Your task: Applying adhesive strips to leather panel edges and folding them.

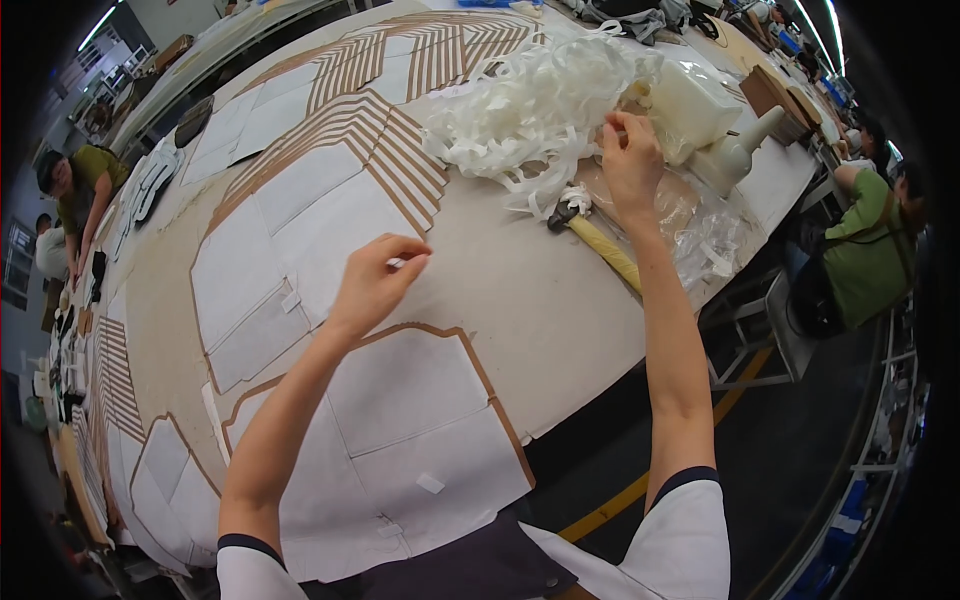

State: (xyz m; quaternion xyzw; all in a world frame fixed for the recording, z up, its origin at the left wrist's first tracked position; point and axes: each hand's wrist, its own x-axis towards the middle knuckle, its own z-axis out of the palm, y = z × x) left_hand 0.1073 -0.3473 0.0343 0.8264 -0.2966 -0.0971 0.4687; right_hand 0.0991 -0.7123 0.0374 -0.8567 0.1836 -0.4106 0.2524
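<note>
While pinching a small white piece [397, 263] in the curled left hand [374, 280], holds the right hand [633, 168], half-curled, at the right edge of the tangled white strips [530, 112]. Cannot tell whether gripping any there.

On the desk [550, 340], fabric panels [340, 220] lie left and near; the ribbon heap [530, 110] lies far right, the hammer [606, 250] nearer, the bottle [728, 160] right of both.
</note>
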